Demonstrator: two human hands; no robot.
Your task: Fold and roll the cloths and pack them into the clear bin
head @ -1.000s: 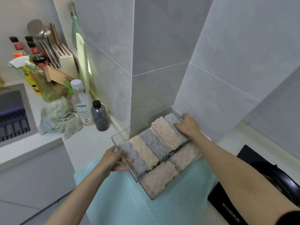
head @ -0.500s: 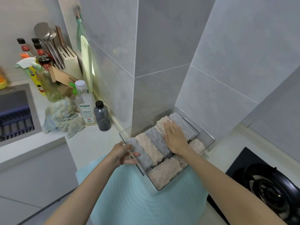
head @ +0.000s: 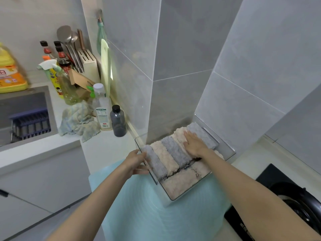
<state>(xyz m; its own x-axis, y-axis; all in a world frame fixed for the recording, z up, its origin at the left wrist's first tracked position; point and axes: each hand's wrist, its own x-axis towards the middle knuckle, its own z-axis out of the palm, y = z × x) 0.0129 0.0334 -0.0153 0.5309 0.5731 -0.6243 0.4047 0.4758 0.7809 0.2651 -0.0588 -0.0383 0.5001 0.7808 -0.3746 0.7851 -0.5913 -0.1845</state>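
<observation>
A clear rectangular plastic bin (head: 225, 146) is seen on a pale counter, backed into a corner of the grey tiled wall (head: 182, 49), with its near end resting on a pale blue ribbed mat (head: 147, 214). It is packed with rolled grey and beige terry cloths (head: 171, 153) laid side by side. More beige rolls are glimpsed beneath the top row, but their number cannot be made out. The bin's left wall is gripped by the left hand (head: 134, 162), thumb over the rim and fingers curled beneath, their tips partly hidden behind the plastic. The right hand (head: 194, 145) is laid flat on the far rolls, fingers straight and close together. A stretch of mat is left between the bin and the counter's near edge, and a strip of counter separates the bin from a black glass hob (head: 265, 176), which is cut off at the frame's right edge. White lettering on the hob's front is too blurred to read. To the left, a small smoky-grey bottle with a black cap (head: 118, 121) stands well apart from the bin. Beside the grey bottle stand a clear bottle with a white cap (head: 102, 108), its green label too small to read, and a crumpled pale cloth (head: 78, 122). A yellow jug with an orange label (head: 8, 70) is cropped by the left edge, its characters illegible.
</observation>
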